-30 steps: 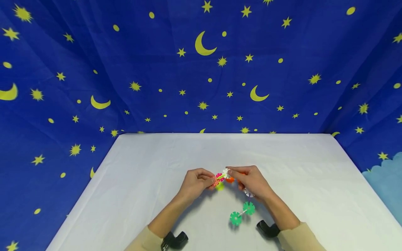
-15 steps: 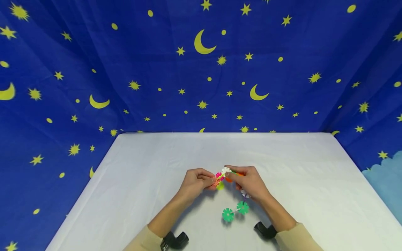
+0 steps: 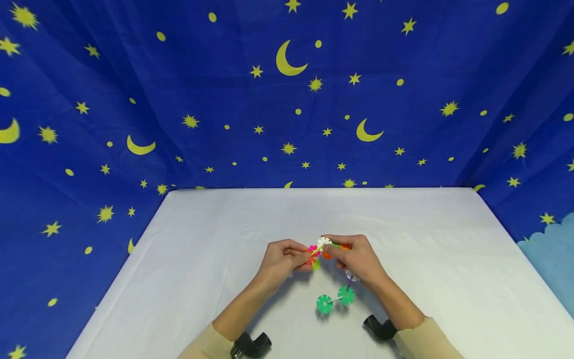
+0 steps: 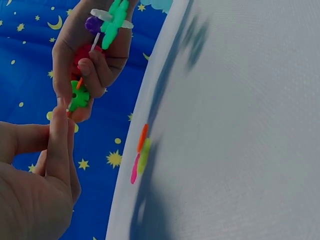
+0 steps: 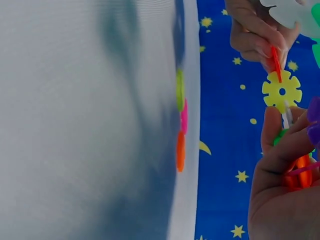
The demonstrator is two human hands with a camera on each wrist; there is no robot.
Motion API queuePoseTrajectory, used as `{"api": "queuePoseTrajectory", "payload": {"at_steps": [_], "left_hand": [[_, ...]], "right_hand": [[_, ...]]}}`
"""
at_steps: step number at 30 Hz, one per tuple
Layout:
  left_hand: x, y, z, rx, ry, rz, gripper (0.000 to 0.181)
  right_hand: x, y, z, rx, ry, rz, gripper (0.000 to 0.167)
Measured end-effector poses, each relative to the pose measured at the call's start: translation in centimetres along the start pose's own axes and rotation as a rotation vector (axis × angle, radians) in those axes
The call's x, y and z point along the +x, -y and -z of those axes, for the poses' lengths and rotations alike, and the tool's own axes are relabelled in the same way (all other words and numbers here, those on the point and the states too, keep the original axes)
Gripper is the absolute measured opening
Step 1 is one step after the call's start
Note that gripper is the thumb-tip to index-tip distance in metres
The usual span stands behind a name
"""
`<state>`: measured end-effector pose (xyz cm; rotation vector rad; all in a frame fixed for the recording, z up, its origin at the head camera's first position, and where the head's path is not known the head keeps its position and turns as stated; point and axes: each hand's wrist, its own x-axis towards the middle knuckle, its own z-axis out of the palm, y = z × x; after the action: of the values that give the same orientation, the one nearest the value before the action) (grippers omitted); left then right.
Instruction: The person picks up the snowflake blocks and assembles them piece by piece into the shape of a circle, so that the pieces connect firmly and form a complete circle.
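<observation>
Between finger and thumb, my left hand (image 3: 277, 263) (image 5: 262, 32) pinches a red notched disc (image 5: 276, 64), which touches a yellow disc (image 5: 282, 92) seen nearly face-on. My right hand (image 3: 360, 259) (image 4: 100, 60) pinches a white disc (image 3: 324, 244) that meets the yellow one edgewise. From the right hand hangs a chain of joined discs, with a green disc (image 4: 79, 96) near the fingertips, a purple disc (image 4: 93, 24) and two larger-looking green discs (image 3: 325, 304) (image 3: 346, 295) lower down. Whether the red disc is slotted fully in, I cannot tell.
Loose orange (image 5: 180, 151), pink (image 5: 184, 116) and yellow-green (image 5: 180, 90) discs lie on the white table (image 3: 215, 219) beyond the hands. Black wrist devices (image 3: 255, 345) (image 3: 379, 328) sit under both wrists. A blue star-patterned cloth (image 3: 251, 99) stands behind the table.
The green discs at the chain's end have swung left and slightly up. My right hand has shifted a little left; my left hand has barely moved.
</observation>
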<state>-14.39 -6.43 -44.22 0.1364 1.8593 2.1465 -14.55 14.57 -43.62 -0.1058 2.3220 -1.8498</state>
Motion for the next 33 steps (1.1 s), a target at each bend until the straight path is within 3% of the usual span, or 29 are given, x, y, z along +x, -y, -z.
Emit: {"api": "queuePoseTrajectory", "payload": {"at_steps": [10,15,19,24,33], "left_hand": [[0.3,0.0,0.0,0.019,0.061,-0.052,0.021],[0.5,-0.1,0.5,0.0,0.13,-0.032,0.029],[0.7,0.2,1.0,0.043,0.128,-0.031,0.028],[1.0,0.9,1.4,0.283,0.118,-0.092,0.022],[1.2,1.8,1.6,0.923,0.129,-0.374,0.008]], "right_hand": [[0.3,-0.2,0.9,0.068,0.054,-0.003,0.038],[0.5,-0.2,1.3,0.059,0.058,-0.02,0.034],[0.6,-0.4,1.4,0.041,0.065,-0.009,0.034],[0.5,-0.3,1.5,0.043,0.06,-0.004,0.037],[0.5,-0.1,1.9,0.044,0.051,-0.006,0.04]]}}
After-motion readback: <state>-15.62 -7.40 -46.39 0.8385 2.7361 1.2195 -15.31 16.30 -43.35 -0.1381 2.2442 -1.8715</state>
